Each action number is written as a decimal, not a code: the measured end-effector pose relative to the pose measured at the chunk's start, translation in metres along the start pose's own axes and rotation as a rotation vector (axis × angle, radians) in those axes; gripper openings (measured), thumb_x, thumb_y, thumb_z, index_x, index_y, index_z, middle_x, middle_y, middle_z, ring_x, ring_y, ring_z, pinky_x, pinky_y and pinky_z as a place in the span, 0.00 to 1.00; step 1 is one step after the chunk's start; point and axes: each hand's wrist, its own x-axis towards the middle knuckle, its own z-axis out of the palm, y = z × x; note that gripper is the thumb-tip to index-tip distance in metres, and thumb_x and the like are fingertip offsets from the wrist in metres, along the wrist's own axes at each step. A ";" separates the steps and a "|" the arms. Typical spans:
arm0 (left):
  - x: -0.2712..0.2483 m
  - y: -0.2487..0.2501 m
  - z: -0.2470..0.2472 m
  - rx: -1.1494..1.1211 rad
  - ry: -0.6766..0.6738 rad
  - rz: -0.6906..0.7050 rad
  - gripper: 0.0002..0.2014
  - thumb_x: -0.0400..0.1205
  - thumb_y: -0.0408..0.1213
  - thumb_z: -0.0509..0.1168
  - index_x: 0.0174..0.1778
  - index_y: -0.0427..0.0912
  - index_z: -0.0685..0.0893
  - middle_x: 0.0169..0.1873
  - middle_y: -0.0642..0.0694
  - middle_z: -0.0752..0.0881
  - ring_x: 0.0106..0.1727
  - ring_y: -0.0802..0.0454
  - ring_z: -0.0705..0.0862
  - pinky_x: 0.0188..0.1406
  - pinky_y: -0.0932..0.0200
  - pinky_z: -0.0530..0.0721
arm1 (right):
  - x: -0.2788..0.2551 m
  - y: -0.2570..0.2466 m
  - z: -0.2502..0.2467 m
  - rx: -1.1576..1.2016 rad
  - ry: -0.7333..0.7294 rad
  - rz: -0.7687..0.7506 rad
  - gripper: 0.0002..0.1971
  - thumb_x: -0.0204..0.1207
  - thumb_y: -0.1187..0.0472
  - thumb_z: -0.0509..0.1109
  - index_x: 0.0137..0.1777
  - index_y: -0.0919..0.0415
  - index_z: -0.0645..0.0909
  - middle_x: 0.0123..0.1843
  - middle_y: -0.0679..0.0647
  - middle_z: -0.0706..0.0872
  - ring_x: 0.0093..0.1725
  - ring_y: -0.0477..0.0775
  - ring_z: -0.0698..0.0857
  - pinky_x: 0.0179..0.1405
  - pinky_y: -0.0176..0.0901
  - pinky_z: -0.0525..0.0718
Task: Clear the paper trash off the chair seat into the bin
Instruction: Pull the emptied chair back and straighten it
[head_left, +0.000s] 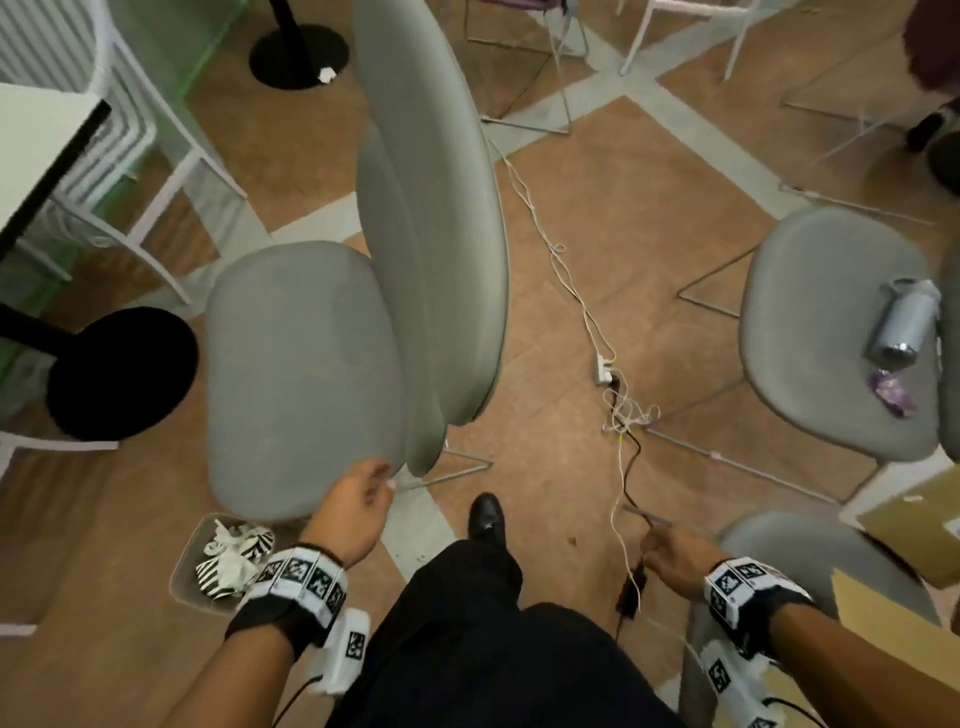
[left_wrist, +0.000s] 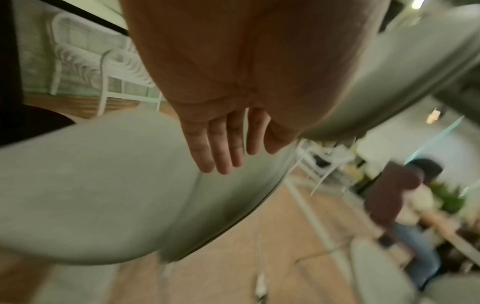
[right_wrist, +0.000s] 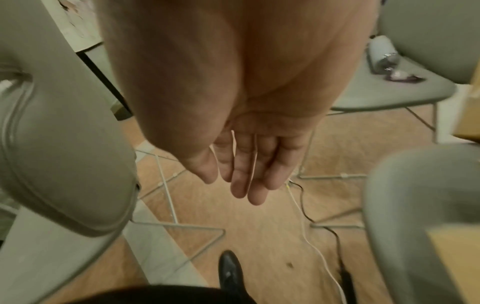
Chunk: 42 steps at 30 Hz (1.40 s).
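A grey chair seat (head_left: 301, 374) lies bare in front of me; its backrest (head_left: 431, 208) rises to the right. Below its near edge a clear bin (head_left: 189, 564) on the floor holds crumpled black-and-white striped paper (head_left: 236, 553). My left hand (head_left: 358, 504) hangs open over the seat's near right corner, fingers straight (left_wrist: 221, 152), holding nothing. My right hand (head_left: 670, 558) hangs open and empty above the floor cables, fingers relaxed (right_wrist: 246, 174).
A second grey chair (head_left: 810, 353) at the right carries a silver bottle (head_left: 904, 325) and a purple wrapper (head_left: 891, 392). White and black cables with a power strip (head_left: 605, 366) run across the wooden floor. A third chair (head_left: 810, 561) and cardboard boxes (head_left: 919, 519) stand near right; a black table base (head_left: 122, 371) sits left.
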 end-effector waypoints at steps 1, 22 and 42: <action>0.010 0.028 -0.009 -0.045 0.024 0.047 0.15 0.87 0.38 0.62 0.70 0.44 0.81 0.61 0.50 0.85 0.62 0.53 0.85 0.65 0.60 0.78 | 0.012 -0.005 -0.022 -0.003 0.022 -0.022 0.11 0.80 0.55 0.66 0.59 0.53 0.83 0.56 0.51 0.88 0.60 0.55 0.87 0.59 0.43 0.82; 0.087 0.314 -0.050 -0.303 0.456 -0.307 0.24 0.83 0.66 0.53 0.56 0.48 0.77 0.46 0.49 0.83 0.43 0.52 0.83 0.34 0.57 0.73 | 0.127 -0.251 -0.433 0.079 0.269 -1.138 0.13 0.83 0.67 0.66 0.65 0.59 0.81 0.51 0.52 0.88 0.50 0.55 0.87 0.49 0.26 0.81; 0.129 0.367 -0.035 0.167 0.876 -0.812 0.35 0.82 0.66 0.38 0.32 0.43 0.80 0.30 0.44 0.83 0.33 0.39 0.81 0.39 0.49 0.78 | 0.154 -0.411 -0.522 -0.982 0.592 -1.425 0.41 0.81 0.29 0.37 0.25 0.52 0.80 0.28 0.53 0.81 0.40 0.59 0.80 0.64 0.57 0.72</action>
